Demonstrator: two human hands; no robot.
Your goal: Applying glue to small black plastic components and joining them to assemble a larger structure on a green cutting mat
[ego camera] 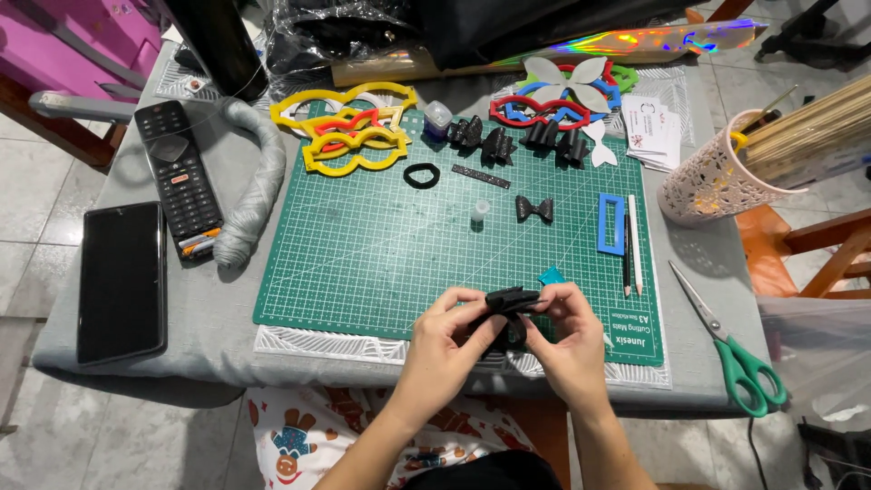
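The left hand (443, 349) and the right hand (570, 338) are closest, low in the view, just above the front edge of the green cutting mat (363, 263). Both hands hold one small black bow piece (510, 304) between them. The grip of each hand is narrow, with thumb and fingertips pinched tight on the piece. The left hand pinches its left end and the right hand pinches its right end. The bow piece is dark and a bit shiny, folded into thick bunched layers, and a bit of it hangs down between the hands. It is lifted off the mat, not lying on it.

Just behind the right hand a small blue bit (551, 275) lies on the mat. Farther back a finished black bow (534, 209) lies flat, with a small clear cap (480, 210) beside it. More black bows (517, 141) sit in a row near the back of the mat, next to a black ring (421, 175) and a thin black strip (481, 176). Yellow and red bow-shaped frames (354, 136) are piled at the back left. A blue frame (611, 223) and two pencils (631, 245) lie on the right side of the mat.

On the grey bench, green-handled scissors (730, 349) rest to the right, well apart from the hands. A remote control (179, 177) and a dark phone (122, 279) lie on the left.
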